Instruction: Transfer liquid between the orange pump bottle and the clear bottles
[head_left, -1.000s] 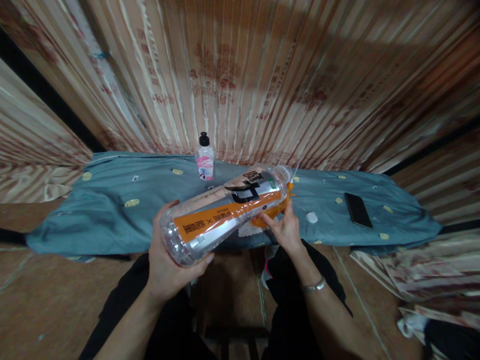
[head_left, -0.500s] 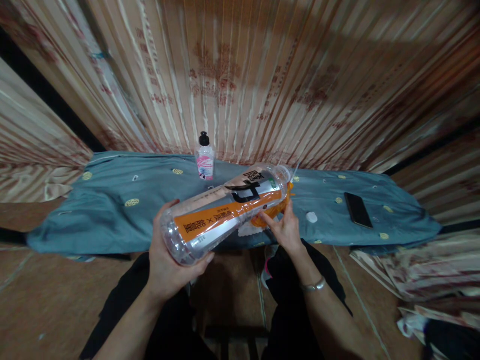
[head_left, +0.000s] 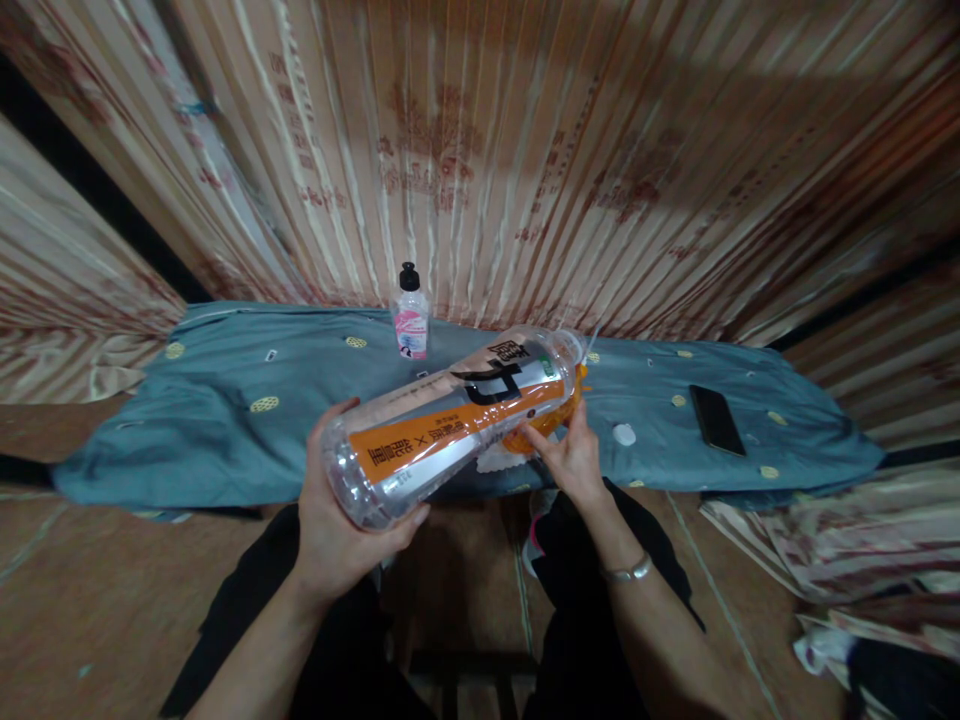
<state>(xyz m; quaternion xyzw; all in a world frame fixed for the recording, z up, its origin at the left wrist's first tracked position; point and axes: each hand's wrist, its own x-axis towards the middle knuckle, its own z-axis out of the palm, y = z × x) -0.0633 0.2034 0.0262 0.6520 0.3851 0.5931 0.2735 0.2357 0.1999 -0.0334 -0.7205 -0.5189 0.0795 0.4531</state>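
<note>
A large clear plastic bottle with an orange and silver label lies tilted across the middle of the view, its neck up and to the right. Around its base my left hand is closed. My right hand grips an orange plastic object close to the bottle's neck; the bottle covers much of that object, so its kind cannot be made out. A thin clear strip sticks up by the bottle's mouth. Under the orange object shows a white scalloped-edged piece.
A blue-green cloth covers the narrow table. On it are a small black-capped bottle with a pink label, a white round disc and a dark phone. Patterned curtains hang behind and at the sides.
</note>
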